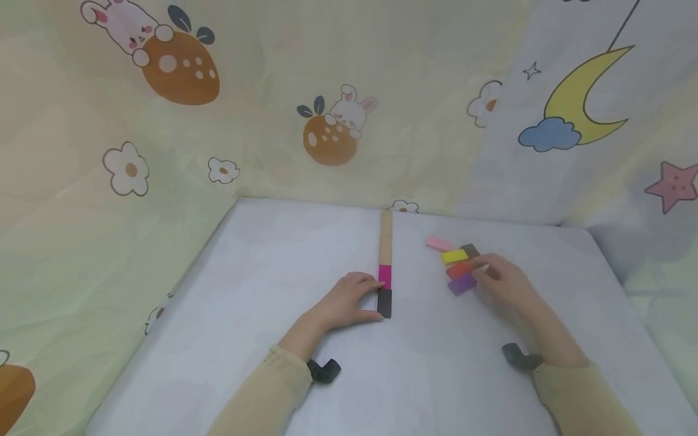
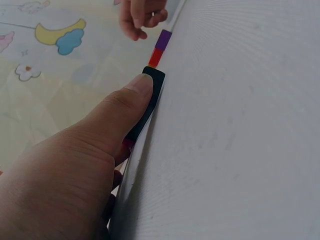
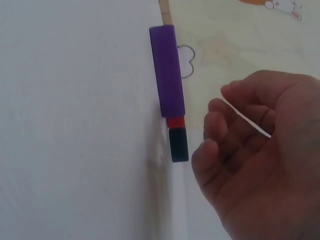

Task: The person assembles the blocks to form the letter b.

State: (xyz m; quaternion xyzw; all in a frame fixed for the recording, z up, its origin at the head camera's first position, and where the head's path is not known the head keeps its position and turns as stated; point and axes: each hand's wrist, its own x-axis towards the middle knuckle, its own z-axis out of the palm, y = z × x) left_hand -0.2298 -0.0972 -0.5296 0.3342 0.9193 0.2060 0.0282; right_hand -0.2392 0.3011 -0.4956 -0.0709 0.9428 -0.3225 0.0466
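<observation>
A straight row of flat rectangular blocks runs away from me: natural wood-coloured pieces, a magenta block and a black block at the near end. My left hand holds the black block, thumb at its near end and fingertips by the magenta one. My right hand hovers beside a loose group, fingers loosely bent with nothing between them. That group has a purple block, a red block, a yellow block, a dark block and a pink block.
Everything lies on a white table. Patterned cloth with bunnies, flowers and a moon hangs behind it and at the sides. Each wrist wears a black camera mount, one on the left and one on the right.
</observation>
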